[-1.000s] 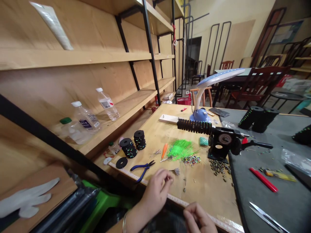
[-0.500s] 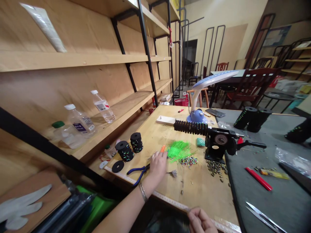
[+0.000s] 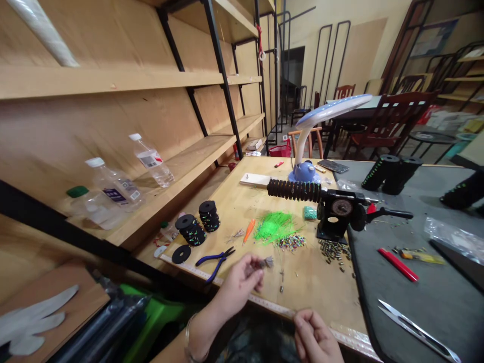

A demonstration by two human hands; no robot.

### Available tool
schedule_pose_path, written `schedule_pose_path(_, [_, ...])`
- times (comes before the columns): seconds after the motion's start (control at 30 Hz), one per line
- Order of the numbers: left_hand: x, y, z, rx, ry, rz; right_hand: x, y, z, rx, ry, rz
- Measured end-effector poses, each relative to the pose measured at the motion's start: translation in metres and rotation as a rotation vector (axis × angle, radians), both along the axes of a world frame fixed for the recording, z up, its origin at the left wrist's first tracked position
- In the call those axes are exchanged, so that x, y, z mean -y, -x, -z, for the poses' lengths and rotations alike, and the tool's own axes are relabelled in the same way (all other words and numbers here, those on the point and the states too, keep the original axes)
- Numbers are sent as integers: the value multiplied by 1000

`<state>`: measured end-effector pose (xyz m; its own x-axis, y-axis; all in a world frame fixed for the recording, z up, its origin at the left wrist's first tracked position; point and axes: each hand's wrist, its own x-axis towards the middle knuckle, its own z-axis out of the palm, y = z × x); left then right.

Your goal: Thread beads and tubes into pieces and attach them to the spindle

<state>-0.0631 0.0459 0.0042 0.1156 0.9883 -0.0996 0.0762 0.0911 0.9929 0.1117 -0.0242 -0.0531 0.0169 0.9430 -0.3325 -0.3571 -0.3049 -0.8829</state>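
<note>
Near the front edge of the wooden table, my left hand [image 3: 242,283] is closed with its fingers curled, and what it may hold is too small to make out. Just past its fingertips shows a small grey bristly tuft [image 3: 268,262]. At the table's edge my right hand [image 3: 314,337] is pinched shut, with whatever is between its fingers hidden. Left of my left hand lie blue-handled pliers [image 3: 215,263], jaws pointing away. Beyond are an orange pointed tool [image 3: 248,232], bright green fibres [image 3: 275,227] and a pile of coloured beads [image 3: 290,242]. A small metal piece [image 3: 282,289] lies between my hands.
A black hand-cranked device [image 3: 335,214] bearing a wound spool stands at the right, with small metal tubes [image 3: 333,250] before it. Behind is a blue lamp [image 3: 303,171]. Black spools [image 3: 190,230] stand left. Scissors-like tweezers [image 3: 416,330] and a red stick [image 3: 398,264] lie on the grey mat.
My left hand has drawn back toward me from beside the green fibres, uncovering the orange tool and the pliers' jaws. My right hand stays pinched at the table edge. The view has shifted slightly.
</note>
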Motion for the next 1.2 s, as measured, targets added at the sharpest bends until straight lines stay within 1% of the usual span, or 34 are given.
schedule_pose_path(0.07, [21,-10,3,142,167,60,2,0,-3,6,-13,15])
schedule_pose_path(0.17, [45,-21,10,245,349,75,5,1,-5,42,-23,12])
schedule_pose_path(0.23, [54,-26,14,274,412,55,6,1,-5,72,-26,-6])
schedule_pose_path(0.3, [59,-29,17,293,438,35,8,1,-5,88,-25,-39])
schedule_pose_path(0.43, [65,-34,18,302,446,23,8,0,-8,105,-5,-100])
schedule_pose_path(0.57, [68,-38,18,249,428,28,8,0,-11,126,0,-94])
schedule_pose_path(0.7, [69,-40,21,207,399,57,9,0,-9,115,-3,-96])
schedule_pose_path(0.9, [69,-43,25,244,417,91,9,2,-8,94,-34,-96])
schedule_pose_path(1.07, [72,-45,30,269,381,58,8,2,-7,72,-62,-107])
schedule_pose_path(1.2, [72,-46,29,278,370,44,9,2,-6,55,-59,-111])
